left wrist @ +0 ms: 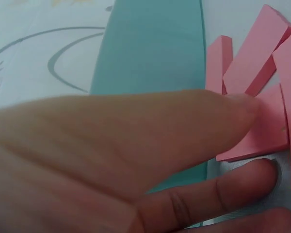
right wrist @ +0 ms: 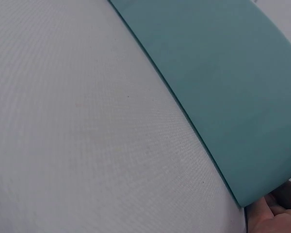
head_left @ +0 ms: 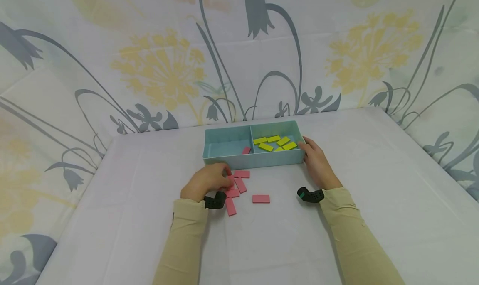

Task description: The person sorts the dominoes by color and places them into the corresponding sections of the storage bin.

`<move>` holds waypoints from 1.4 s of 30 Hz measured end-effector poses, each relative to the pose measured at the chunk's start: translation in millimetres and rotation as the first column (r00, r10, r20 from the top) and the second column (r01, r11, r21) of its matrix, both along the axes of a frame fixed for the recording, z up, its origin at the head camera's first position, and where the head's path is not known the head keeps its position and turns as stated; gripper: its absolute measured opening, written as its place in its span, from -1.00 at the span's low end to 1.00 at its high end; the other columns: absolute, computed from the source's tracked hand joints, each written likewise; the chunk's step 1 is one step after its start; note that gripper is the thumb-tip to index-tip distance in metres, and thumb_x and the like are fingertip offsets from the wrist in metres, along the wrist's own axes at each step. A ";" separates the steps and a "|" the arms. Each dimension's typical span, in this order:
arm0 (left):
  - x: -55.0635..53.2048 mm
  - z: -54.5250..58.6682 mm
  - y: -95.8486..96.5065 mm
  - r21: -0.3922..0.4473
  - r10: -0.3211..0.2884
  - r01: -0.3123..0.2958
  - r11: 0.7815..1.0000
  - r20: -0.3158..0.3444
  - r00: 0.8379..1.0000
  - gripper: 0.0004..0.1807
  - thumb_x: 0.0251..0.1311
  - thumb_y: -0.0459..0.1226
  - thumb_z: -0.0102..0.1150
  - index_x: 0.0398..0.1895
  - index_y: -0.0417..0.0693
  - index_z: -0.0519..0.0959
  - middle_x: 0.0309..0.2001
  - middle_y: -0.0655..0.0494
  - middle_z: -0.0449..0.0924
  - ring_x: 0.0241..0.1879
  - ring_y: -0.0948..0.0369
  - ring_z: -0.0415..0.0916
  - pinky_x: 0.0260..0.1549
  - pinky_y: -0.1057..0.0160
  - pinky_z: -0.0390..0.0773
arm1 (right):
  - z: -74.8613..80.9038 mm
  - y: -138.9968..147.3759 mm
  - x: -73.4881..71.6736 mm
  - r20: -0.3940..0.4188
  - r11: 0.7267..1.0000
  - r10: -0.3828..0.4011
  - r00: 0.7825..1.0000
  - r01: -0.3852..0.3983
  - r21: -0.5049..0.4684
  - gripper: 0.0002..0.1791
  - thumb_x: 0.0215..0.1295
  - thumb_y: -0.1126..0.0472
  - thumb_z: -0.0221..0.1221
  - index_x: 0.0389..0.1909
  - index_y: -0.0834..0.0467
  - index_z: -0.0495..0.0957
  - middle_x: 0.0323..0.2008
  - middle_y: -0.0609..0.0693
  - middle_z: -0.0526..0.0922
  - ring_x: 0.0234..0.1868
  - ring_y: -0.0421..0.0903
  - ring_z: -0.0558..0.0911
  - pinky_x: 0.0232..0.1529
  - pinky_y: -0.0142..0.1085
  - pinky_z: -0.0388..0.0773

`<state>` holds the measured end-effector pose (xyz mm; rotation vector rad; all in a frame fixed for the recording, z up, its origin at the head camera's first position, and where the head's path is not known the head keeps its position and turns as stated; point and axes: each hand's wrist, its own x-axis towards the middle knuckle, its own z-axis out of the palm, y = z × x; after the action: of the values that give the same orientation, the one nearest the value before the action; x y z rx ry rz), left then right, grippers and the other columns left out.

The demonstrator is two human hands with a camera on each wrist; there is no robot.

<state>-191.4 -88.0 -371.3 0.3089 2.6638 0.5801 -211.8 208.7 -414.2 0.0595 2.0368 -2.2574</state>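
My left hand (head_left: 209,180) is over a group of flat pink blocks (head_left: 240,185) in front of a two-part light-blue box (head_left: 262,160). In the left wrist view the thumb and index finger (left wrist: 247,179) stand at either side of one pink block (left wrist: 266,128), pinching it; the thumb hides part of it. My right hand (head_left: 318,164) holds the right end of the box, the thumb near its front corner; in the right wrist view only bits of the fingers (right wrist: 274,216) show beyond the box's wall (right wrist: 223,97).
Several yellow blocks (head_left: 266,147) lie in the box's right compartment, and one pink block (head_left: 246,150) in the left one, beside the divider (head_left: 252,139). A single pink block (head_left: 261,199) lies apart on the white cloth (head_left: 277,243). Behind hangs a flower-patterned cloth (head_left: 232,60).
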 end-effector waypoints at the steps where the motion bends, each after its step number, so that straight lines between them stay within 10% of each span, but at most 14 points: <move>1: 0.7 0.6 1.1 -0.014 0.002 -0.002 1.000 -0.007 1.000 -0.67 -0.03 -0.17 0.16 -0.15 -0.03 0.48 -0.56 0.13 0.45 -0.49 0.21 0.39 -0.46 0.25 0.34 | -0.1 0.2 -0.1 0.003 1.000 0.000 1.000 0.000 0.001 -0.39 0.39 0.05 -0.19 0.37 0.14 -0.12 0.37 -0.01 -0.15 0.34 -0.16 -0.08 0.28 -0.28 -0.08; 30: 4.4 -6.7 12.5 -0.136 0.007 -0.012 0.991 -0.040 0.999 -0.83 -0.04 -0.14 0.13 -0.43 0.04 0.38 -0.53 0.10 0.40 -0.50 0.17 0.36 -0.57 0.22 0.30 | -3.3 0.6 2.5 0.006 1.000 0.006 1.000 -0.006 0.016 -0.33 0.38 0.01 -0.18 0.37 0.17 -0.20 0.38 0.04 -0.24 0.35 -0.11 -0.14 0.29 -0.23 -0.13; 42: -0.5 -10.5 8.1 -0.049 -0.022 0.021 0.999 -0.025 0.999 -0.86 -0.01 -0.17 0.11 -0.44 0.03 0.39 -0.55 0.14 0.40 -0.50 0.21 0.36 -0.56 0.25 0.30 | -2.6 -0.5 -0.7 -0.019 0.999 0.031 0.999 -0.030 0.017 -0.34 0.39 0.04 -0.19 0.37 0.18 -0.21 0.37 0.06 -0.24 0.35 -0.10 -0.14 0.29 -0.22 -0.15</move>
<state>-191.9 -79.9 -381.8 0.3328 2.6915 0.5064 -212.5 208.1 -416.8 0.0079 2.0516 -2.2321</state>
